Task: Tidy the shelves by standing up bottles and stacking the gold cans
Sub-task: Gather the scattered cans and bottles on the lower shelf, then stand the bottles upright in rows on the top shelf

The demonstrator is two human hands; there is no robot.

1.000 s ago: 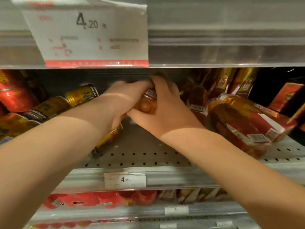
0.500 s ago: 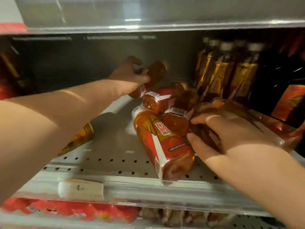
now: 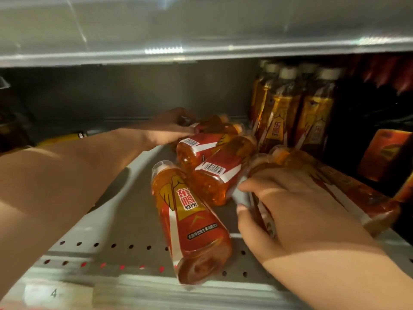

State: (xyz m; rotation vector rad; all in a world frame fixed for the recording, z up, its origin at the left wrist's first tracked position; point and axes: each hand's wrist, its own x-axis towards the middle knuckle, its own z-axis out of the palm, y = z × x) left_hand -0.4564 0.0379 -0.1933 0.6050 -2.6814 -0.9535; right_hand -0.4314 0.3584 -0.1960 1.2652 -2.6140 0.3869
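Several orange drink bottles with red labels lie tipped over on the perforated metal shelf (image 3: 125,222). The nearest fallen bottle (image 3: 190,222) points its base at me. Two more fallen bottles (image 3: 214,166) lie behind it. My left hand (image 3: 169,128) reaches deep in and grips the rearmost fallen bottle (image 3: 212,124). My right hand (image 3: 297,211) curls round a fallen bottle (image 3: 259,166) at the right, beside another lying bottle (image 3: 348,198). Upright bottles (image 3: 288,113) stand at the back right. A gold can (image 3: 67,137) lies behind my left forearm, mostly hidden.
The upper shelf's underside (image 3: 201,48) hangs low over the bottles. Dark packages (image 3: 388,153) fill the far right. A price tag (image 3: 55,293) sits on the shelf's front lip. Bare shelf floor shows left of the fallen bottles.
My left hand has lowered the rear bottle towards the pile. My right hand has moved forward and closed round a fallen bottle. The view has drawn closer.
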